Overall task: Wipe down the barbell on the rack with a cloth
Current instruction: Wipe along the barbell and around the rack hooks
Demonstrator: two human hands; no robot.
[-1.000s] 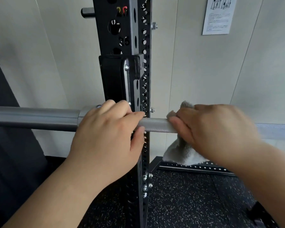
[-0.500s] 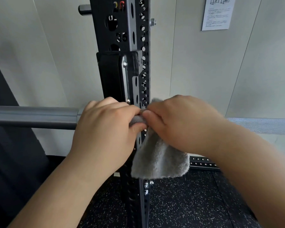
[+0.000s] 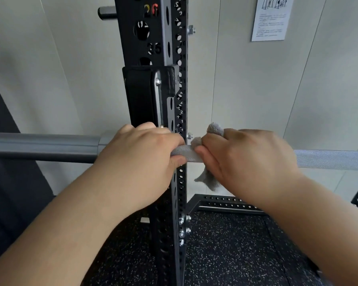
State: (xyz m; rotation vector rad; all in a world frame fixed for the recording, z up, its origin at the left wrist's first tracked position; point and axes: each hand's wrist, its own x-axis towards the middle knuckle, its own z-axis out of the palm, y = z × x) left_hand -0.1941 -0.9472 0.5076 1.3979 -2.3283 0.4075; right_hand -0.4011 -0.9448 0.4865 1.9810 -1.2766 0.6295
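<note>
Head view: right hand point(image 3: 246, 159) hides most cloth point(image 3: 210, 179).

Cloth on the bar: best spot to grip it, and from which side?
Probably the fold wrapped over the bar, from above, as the right hand does: the cloth drapes across the knurled shaft just right of the upright, with a tuft above and a tail hanging below, so a grip closing round bar and cloth together pins both ends.
</note>
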